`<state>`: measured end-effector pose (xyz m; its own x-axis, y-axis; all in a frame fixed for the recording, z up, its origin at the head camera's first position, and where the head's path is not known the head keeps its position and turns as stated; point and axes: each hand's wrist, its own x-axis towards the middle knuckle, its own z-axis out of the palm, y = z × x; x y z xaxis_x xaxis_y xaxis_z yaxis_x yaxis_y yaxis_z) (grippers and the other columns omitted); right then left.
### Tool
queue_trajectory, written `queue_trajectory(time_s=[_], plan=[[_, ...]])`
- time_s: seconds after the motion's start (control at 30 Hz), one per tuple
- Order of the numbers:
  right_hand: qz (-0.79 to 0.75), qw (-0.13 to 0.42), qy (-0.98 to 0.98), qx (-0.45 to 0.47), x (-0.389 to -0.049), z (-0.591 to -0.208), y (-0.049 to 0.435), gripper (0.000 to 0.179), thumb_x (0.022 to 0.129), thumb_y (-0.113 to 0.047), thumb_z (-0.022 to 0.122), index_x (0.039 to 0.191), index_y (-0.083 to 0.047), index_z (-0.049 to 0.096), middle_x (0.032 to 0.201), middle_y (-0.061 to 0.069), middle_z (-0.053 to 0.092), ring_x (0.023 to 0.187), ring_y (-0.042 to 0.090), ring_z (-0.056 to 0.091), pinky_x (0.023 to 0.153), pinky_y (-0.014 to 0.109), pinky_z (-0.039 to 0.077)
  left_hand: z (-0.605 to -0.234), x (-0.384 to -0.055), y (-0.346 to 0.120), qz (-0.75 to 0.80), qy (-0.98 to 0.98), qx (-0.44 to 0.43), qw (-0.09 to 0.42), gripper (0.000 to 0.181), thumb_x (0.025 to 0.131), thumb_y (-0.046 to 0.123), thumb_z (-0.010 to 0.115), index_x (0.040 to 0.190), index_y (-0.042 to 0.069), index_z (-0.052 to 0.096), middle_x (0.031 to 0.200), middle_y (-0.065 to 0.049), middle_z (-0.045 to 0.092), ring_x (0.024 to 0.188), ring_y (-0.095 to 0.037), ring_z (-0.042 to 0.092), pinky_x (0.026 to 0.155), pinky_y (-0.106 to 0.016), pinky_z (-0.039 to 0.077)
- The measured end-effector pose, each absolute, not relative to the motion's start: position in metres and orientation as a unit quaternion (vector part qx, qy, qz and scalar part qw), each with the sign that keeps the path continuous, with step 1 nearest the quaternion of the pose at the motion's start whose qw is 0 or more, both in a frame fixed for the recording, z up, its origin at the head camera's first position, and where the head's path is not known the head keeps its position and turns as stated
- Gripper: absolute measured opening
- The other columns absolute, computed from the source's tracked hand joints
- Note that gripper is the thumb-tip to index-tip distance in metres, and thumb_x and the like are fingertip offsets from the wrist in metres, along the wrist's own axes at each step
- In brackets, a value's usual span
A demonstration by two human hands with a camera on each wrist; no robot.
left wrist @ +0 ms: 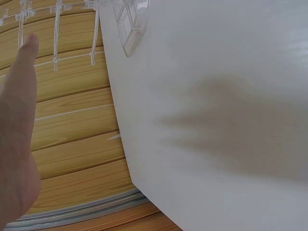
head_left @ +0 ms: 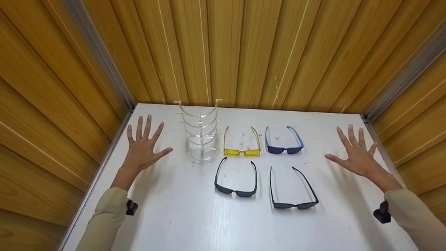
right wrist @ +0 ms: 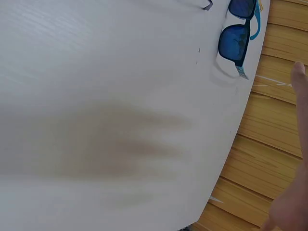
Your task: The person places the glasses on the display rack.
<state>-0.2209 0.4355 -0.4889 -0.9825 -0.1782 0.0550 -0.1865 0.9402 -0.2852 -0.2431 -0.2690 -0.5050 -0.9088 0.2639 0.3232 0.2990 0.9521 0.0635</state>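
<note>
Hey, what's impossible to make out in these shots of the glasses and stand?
Left wrist: the clear stand is cut off by the top edge, the left hand by the left edge.
Right wrist: the blue sunglasses are cut off by the top edge, the right hand by the right edge.
Right wrist: what the dark tip belongs to is cut off above.
Head: the specks on the white table are too small to identify.

Your L hand (left wrist: 17, 144) was at the L edge, one digit pointing up twd the clear stand (left wrist: 57, 9). White tabletop (left wrist: 207, 38) w/ a blurry shadow (left wrist: 240, 127) filled the R side; wood-panel wall (left wrist: 74, 118) was behind your hand, metal rail (left wrist: 96, 207) btm L.
</note>
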Motion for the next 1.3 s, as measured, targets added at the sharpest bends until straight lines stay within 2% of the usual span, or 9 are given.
queue_trajectory(time_s=[0.2, 0.43, 0.63, 0.73, 0.97, 1.13, 1.23, 1.3], plan=[[0.213, -0.015, -0.974, 0.077, -0.217, -0.488, 0.428, 0.111, 0.091, -0.054, 0.069, 0.165, -0.023, -0.009, 0.167, 0.029, -0.014, 0.147, 0.065, -0.013, 0.093, 0.097, -0.003, -0.507, -0.246, -0.263, -0.096, -0.970, -0.147, 0.169, 0.096, 0.088, 0.070, 0.059, 0.164, 0.025, 0.023, 0.173, -0.018, 0.005, 0.158, -0.043, -0.001, 0.122, -0.074, -0.001], [0.285, -0.040, -0.956, 0.061, -0.210, -0.489, 0.422, 0.110, 0.095, -0.048, 0.067, 0.163, -0.020, -0.014, 0.167, 0.025, -0.020, 0.147, 0.064, -0.014, 0.100, 0.093, -0.001, -0.510, -0.245, -0.248, -0.175, -0.964, -0.142, 0.144, 0.095, 0.090, 0.062, 0.063, 0.164, 0.021, 0.021, 0.173, -0.017, 0.006, 0.159, -0.041, 0.002, 0.123, -0.072, 0.002], [0.331, -0.044, -0.941, 0.056, -0.205, -0.486, 0.407, 0.107, 0.097, -0.042, 0.067, 0.163, -0.022, -0.014, 0.169, 0.026, -0.010, 0.147, 0.066, 0.002, 0.104, 0.090, 0.013, -0.511, -0.236, -0.237, -0.245, -0.953, -0.137, 0.117, 0.095, 0.091, 0.056, 0.065, 0.165, 0.018, 0.019, 0.173, -0.016, 0.008, 0.158, -0.041, 0.006, 0.122, -0.069, 0.006], [0.349, -0.052, -0.934, 0.060, -0.202, -0.485, 0.400, 0.105, 0.098, -0.040, 0.066, 0.163, -0.025, -0.015, 0.170, 0.024, -0.008, 0.148, 0.065, 0.008, 0.106, 0.088, 0.017, -0.511, -0.233, -0.230, -0.269, -0.949, -0.133, 0.096, 0.095, 0.092, 0.055, 0.066, 0.165, 0.020, 0.017, 0.173, -0.016, 0.009, 0.158, -0.041, 0.008, 0.120, -0.069, 0.006], [0.391, -0.076, -0.913, 0.086, -0.200, -0.485, 0.384, 0.100, 0.101, -0.034, 0.064, 0.164, -0.023, -0.013, 0.171, 0.019, -0.009, 0.151, 0.059, 0.008, 0.112, 0.082, 0.020, -0.507, -0.226, -0.218, -0.332, -0.933, -0.123, 0.062, 0.097, 0.091, 0.053, 0.068, 0.166, 0.024, 0.013, 0.173, -0.012, 0.013, 0.156, -0.043, 0.013, 0.119, -0.069, 0.010], [0.415, -0.105, -0.900, 0.085, -0.193, -0.487, 0.371, 0.097, 0.102, -0.034, 0.064, 0.165, -0.019, -0.008, 0.170, 0.026, -0.001, 0.152, 0.056, 0.012, 0.118, 0.075, 0.021, -0.507, -0.218, -0.212, -0.366, -0.922, -0.121, 0.026, 0.097, 0.091, 0.052, 0.068, 0.166, 0.026, 0.012, 0.172, -0.009, 0.019, 0.155, -0.040, 0.018, 0.121, -0.071, 0.010], [0.426, -0.117, -0.893, 0.089, -0.188, -0.487, 0.361, 0.093, 0.103, -0.032, 0.062, 0.165, -0.016, -0.005, 0.169, 0.029, 0.004, 0.151, 0.056, 0.017, 0.117, 0.073, 0.026, -0.509, -0.214, -0.205, -0.378, -0.918, -0.121, 0.002, 0.096, 0.092, 0.055, 0.067, 0.166, 0.030, 0.011, 0.172, -0.006, 0.021, 0.156, -0.038, 0.019, 0.122, -0.073, 0.009], [0.433, -0.126, -0.888, 0.093, -0.185, -0.486, 0.354, 0.091, 0.104, -0.031, 0.061, 0.165, -0.015, -0.003, 0.168, 0.030, 0.006, 0.151, 0.055, 0.020, 0.116, 0.072, 0.028, -0.510, -0.211, -0.202, -0.392, -0.912, -0.124, -0.009, 0.094, 0.093, 0.054, 0.067, 0.165, 0.031, 0.012, 0.171, -0.007, 0.023, 0.155, -0.037, 0.023, 0.122, -0.073, 0.013]])
